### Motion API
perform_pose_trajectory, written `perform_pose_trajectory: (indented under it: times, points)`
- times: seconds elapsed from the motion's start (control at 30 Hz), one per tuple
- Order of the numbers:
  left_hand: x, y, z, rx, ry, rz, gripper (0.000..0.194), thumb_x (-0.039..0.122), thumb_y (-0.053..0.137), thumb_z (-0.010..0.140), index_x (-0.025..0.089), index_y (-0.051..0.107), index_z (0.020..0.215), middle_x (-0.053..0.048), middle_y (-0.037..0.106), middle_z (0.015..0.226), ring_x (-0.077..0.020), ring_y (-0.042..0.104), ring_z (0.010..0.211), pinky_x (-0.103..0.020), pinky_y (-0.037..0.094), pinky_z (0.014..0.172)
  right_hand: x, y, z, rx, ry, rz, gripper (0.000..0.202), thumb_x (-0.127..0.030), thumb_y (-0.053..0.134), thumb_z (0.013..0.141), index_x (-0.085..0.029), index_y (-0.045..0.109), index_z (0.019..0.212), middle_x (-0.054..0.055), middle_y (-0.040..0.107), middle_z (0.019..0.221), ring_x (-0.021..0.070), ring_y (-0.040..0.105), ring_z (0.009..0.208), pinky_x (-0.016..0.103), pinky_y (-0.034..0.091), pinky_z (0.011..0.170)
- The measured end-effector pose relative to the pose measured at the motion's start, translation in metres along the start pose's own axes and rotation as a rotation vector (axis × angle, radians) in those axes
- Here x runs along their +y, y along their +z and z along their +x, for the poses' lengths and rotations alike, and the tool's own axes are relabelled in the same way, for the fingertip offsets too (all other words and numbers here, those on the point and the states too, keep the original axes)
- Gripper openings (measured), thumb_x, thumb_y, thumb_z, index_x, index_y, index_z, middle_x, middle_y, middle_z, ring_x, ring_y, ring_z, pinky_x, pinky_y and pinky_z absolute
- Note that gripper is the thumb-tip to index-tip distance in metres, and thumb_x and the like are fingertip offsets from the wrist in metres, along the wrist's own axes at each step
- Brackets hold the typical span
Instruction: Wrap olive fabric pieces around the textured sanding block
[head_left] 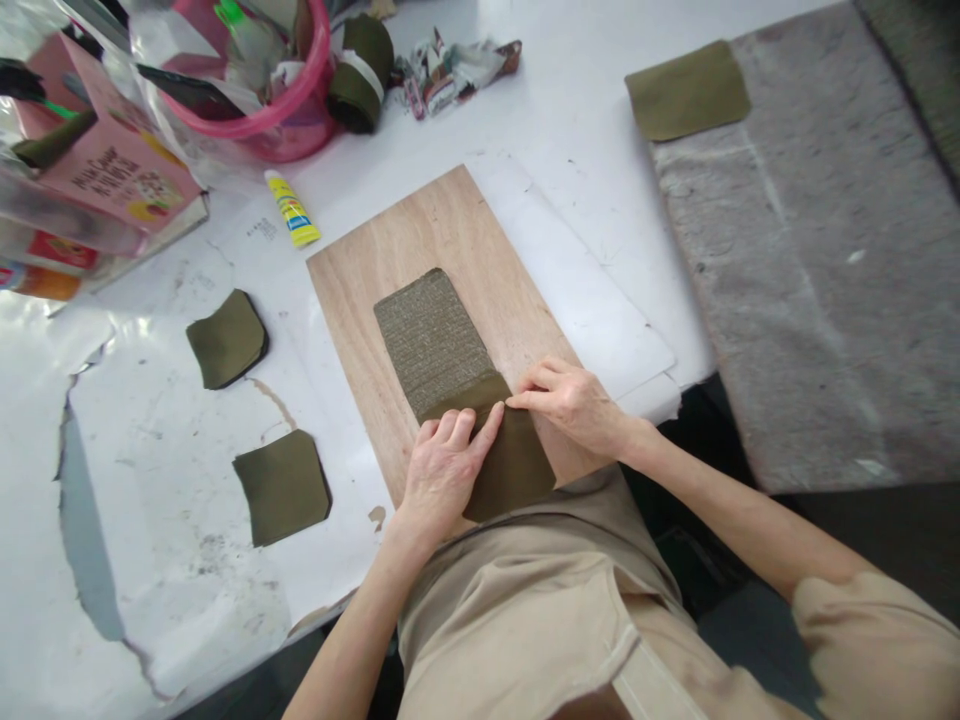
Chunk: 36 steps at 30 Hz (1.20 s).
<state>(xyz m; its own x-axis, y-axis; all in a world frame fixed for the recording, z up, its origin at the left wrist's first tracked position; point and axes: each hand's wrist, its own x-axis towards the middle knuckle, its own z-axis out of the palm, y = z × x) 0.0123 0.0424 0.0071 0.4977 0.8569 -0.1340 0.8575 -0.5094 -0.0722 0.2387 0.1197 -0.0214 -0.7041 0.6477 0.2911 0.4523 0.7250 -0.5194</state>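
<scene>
On a thin wooden board (480, 215) lies a stiff rectangular panel (435, 335) with a textured grey-green face and rounded far corners. Smooth olive fabric (514, 465) covers its near end and hangs over the board's front edge. My left hand (446, 460) rests on this fabric, fingers stretched out and pressing it down. From the other side my right hand (566, 400) pinches the fabric's right edge, its fingertips almost meeting my left index finger. Two small stacks of cut olive pieces, a far stack (227, 340) and a near stack (283, 488), sit left of the board.
A yellow glue tube (294, 212) lies beyond the board. Farther back stand a pink basket (292, 135) of tools, a rolled olive cloth (364, 75) and a pink box (112, 150). At right, a grey padded surface (810, 270) holds another olive piece (690, 92).
</scene>
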Motion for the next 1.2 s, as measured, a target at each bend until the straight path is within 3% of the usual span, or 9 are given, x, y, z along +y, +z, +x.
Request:
perform_pose_trajectory:
  times: [0.7,1.2]
  points:
    - [0.003,-0.004,0.006,-0.018,0.001,-0.02,0.057,0.011,0.045,0.093,0.024,0.034,0.147,-0.011,0.053,0.115,-0.0225,0.05,0.102,-0.036,0.046,0.084,0.001,-0.003,-0.001,0.028,0.034,0.025,0.019,-0.022,0.056,0.094,-0.016,0.068,0.107,0.007,0.065,0.092,0.0194,0.054,0.09,0.031,0.05,0.079]
    - [0.003,-0.01,0.011,-0.053,0.01,-0.009,0.056,0.013,0.044,0.094,0.024,0.031,0.148,-0.009,0.052,0.11,-0.0215,0.049,0.097,-0.034,0.045,0.081,-0.001,-0.002,-0.005,-0.014,-0.028,-0.145,0.022,-0.019,0.048,0.097,-0.017,0.069,0.099,0.007,0.064,0.093,0.0196,0.051,0.09,0.029,0.046,0.076]
